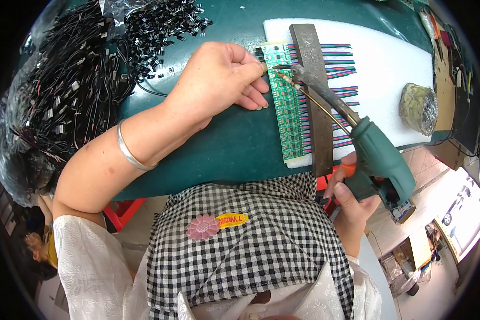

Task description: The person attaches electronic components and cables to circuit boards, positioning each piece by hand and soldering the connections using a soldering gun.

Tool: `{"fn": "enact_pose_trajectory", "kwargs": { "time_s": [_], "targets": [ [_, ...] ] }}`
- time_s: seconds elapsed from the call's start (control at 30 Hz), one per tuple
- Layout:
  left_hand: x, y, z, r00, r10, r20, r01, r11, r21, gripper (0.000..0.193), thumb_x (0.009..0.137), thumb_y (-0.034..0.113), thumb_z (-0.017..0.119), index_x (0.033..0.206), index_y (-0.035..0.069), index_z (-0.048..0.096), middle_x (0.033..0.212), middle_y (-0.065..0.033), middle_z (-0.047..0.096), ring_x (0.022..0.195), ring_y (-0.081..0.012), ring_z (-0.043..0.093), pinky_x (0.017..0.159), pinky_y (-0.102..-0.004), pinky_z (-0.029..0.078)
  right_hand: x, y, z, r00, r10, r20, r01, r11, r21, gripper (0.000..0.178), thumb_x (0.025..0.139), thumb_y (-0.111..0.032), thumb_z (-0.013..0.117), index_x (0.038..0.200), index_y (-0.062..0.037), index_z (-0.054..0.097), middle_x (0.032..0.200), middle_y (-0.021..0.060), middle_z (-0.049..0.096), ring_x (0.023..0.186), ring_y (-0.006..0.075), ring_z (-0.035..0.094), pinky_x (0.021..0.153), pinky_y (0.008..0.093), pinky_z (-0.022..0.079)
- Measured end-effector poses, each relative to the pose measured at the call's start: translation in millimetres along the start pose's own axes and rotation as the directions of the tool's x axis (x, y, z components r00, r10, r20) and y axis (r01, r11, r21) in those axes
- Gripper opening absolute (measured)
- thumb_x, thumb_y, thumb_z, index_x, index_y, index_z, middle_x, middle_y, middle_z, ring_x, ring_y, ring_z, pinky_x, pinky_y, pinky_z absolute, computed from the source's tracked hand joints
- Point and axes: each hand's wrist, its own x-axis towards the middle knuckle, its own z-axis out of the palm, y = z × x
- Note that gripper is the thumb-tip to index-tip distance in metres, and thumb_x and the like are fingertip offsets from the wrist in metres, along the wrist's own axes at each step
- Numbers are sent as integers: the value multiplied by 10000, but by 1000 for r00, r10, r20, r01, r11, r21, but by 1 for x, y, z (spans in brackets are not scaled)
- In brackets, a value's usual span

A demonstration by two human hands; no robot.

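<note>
A green circuit-board panel (290, 130) lies along the left edge of a white foam sheet (381, 64). My left hand (221, 77) is closed in a pinch at the panel's left edge, near its top; what sits between thumb and finger is too small to make out. Just above those fingertips, a black connector (259, 53) sits at the panel's edge. My right hand (354, 200) grips a green soldering gun (381, 154). Its dark tip and thin brass feed tube (325, 109) reach the panel close to my left fingertips.
A dark metal bar (319, 106) lies across colored wires (341, 69) running from the panel. Small black connectors (168, 24) and bundled black cables (72, 80) cover the table's left. A wrapped yellowish lump (418, 108) rests on the foam's right. Another person (40, 245) is at lower left.
</note>
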Motion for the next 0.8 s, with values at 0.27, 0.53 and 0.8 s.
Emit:
{"fn": "enact_pose_trajectory", "kwargs": {
  "time_s": [0.27, 0.53, 0.8],
  "targets": [
    [0, -1, -1, 1000, 5, 4, -5, 1000, -2, 173, 876, 126, 535, 854, -43, 561, 747, -110, 619, 601, -150, 627, 560, -237, 533, 5, -4, 8, 1000, -26, 9, 25, 994, 110, 365, 720, 92, 606, 1065, 51, 493, 882, 118, 554, 648, 158, 529, 525, 260, 448],
    [0, -3, -2, 1000, 22, 1, -22, 1000, 9, 179, 876, 127, 534, 860, -49, 562, 747, -112, 619, 605, -154, 629, 563, -238, 535, -3, 1, 4, 999, 43, 24, -43, 999, 7, 374, 697, 46, 623, 1042, 48, 476, 825, 110, 529, 617, 169, 521, 543, 269, 456],
    [0, -1, 0, 1000, 9, -7, -8, 1000, 17, 173, 877, 127, 533, 860, -43, 562, 754, -109, 618, 615, -153, 632, 568, -235, 534, -1, -13, 1, 998, 30, -62, -21, 990, 140, 470, 666, -11, 662, 1089, 76, 477, 779, 111, 534, 557, 155, 507, 505, 265, 458]
  ]
}}
